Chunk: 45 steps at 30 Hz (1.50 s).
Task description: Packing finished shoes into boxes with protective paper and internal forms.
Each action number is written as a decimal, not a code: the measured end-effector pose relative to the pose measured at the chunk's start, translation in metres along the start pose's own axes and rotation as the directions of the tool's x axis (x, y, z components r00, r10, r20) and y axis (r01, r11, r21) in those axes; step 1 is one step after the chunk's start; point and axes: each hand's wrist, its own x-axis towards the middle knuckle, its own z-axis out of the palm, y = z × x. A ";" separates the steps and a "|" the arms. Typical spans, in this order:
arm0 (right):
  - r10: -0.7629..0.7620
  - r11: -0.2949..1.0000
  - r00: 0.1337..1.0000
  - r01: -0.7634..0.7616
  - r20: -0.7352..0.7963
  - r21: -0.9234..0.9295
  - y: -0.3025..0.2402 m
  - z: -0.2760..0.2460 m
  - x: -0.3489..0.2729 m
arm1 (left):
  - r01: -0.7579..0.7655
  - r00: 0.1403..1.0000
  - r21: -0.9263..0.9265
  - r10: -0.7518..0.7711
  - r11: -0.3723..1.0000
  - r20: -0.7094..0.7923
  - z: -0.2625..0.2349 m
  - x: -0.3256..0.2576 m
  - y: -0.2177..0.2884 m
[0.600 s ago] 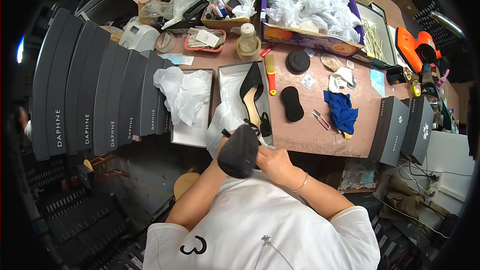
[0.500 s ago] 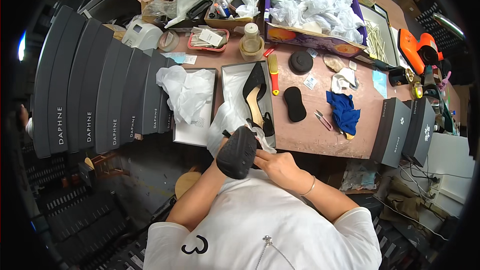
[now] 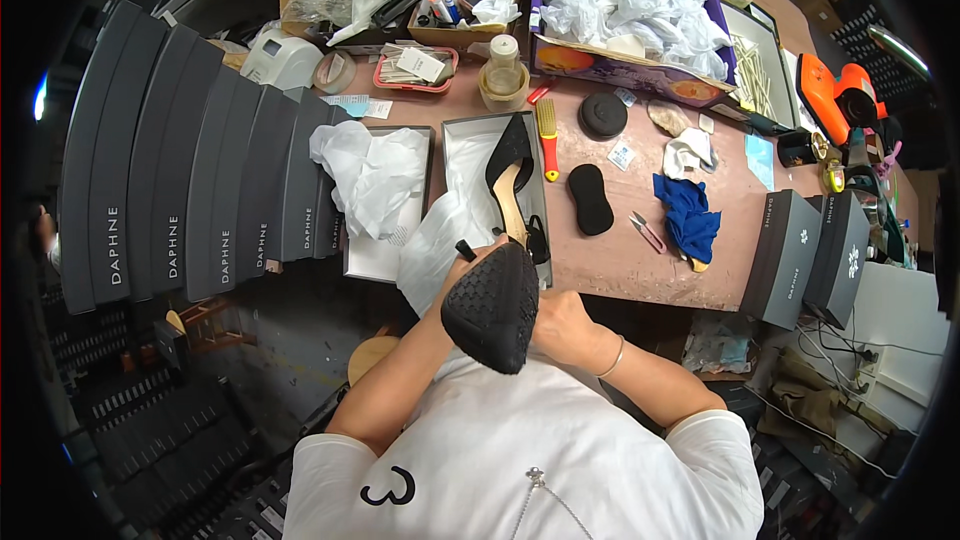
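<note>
A black high-heeled shoe [image 3: 490, 305] is raised before my chest, its textured sole facing up and its slim heel toward the upper left. My left hand [image 3: 458, 268] grips it from behind, with most of the fingers hidden. My right hand [image 3: 563, 328] is closed against the shoe's right side; its fingertips are out of sight behind the shoe. Just beyond, an open grey shoe box [image 3: 459, 132] holds the matching shoe [image 3: 508, 175], which has a beige insole. White tissue paper [image 3: 437, 245] spills over the box's near left side.
Left of the box lies a tray-like box part [image 3: 372, 265] with crumpled tissue, beside a row of dark shoe boxes [image 3: 180, 180]. On the right are a brush [image 3: 547, 140], a black sponge [image 3: 590, 200], thread snips [image 3: 648, 233], a blue cloth [image 3: 688, 218] and more shoe boxes [image 3: 785, 258].
The held shoe has moved right and tilted, so more of its sole and heel shows. My left hand has shifted up and right with it; the right hand's fingers have curled in.
</note>
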 end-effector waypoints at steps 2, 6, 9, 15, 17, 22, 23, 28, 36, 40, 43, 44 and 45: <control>-0.018 0.999 0.997 0.016 -0.071 -0.031 -0.002 0.004 0.004 | 0.041 0.999 -0.053 -0.042 0.998 -0.009 0.003 -0.001 0.003; 0.008 1.000 1.000 -0.008 -0.030 0.011 -0.005 0.018 -0.005 | 0.071 0.996 0.064 -0.068 0.995 -0.051 0.004 -0.003 0.000; 0.020 1.000 0.998 -0.021 0.062 0.016 -0.004 0.011 -0.008 | 0.065 0.997 0.124 -0.059 0.990 -0.054 0.001 -0.002 -0.006; 0.133 0.905 0.988 -0.156 0.085 0.395 -0.001 -0.023 -0.011 | -0.212 0.972 0.243 0.230 0.947 -0.051 -0.026 0.014 -0.019; 0.170 0.925 0.979 -0.118 -0.115 0.361 -0.001 -0.015 -0.012 | -0.351 0.927 0.472 0.371 0.809 0.053 -0.021 0.011 -0.013; 0.092 0.996 0.994 -0.091 0.064 -0.010 -0.006 0.006 -0.002 | -0.162 0.986 0.397 0.162 0.904 0.034 -0.003 -0.006 0.004; 0.096 0.995 0.992 -0.097 0.081 0.013 -0.004 0.008 -0.007 | 0.058 0.998 0.024 -0.058 0.998 0.020 0.004 -0.009 0.011; 0.121 0.970 0.992 -0.111 -0.031 0.217 -0.003 0.000 -0.011 | -0.011 1.000 -0.012 0.011 1.000 -0.025 0.001 -0.002 -0.002; 0.046 0.994 0.998 -0.042 -0.043 0.099 0.006 0.022 -0.013 | 0.063 0.990 0.171 -0.039 0.983 -0.137 0.017 -0.008 0.006; 0.162 0.968 0.982 -0.139 -0.094 0.210 -0.002 0.002 -0.002 | -0.175 0.981 0.055 0.178 0.983 -0.076 0.014 -0.009 -0.011; 0.064 0.998 0.984 -0.067 -0.169 -0.016 0.003 0.029 -0.001 | 0.032 0.998 0.180 -0.020 0.983 -0.066 0.023 -0.011 0.016; 0.080 0.997 0.989 -0.078 -0.120 0.018 0.006 0.036 -0.013 | 0.068 0.996 0.117 -0.062 0.991 -0.056 0.012 -0.006 0.011; 0.093 0.994 0.994 -0.089 -0.065 0.056 0.000 0.024 -0.012 | 0.106 0.993 0.047 -0.104 0.993 -0.049 0.007 -0.006 0.006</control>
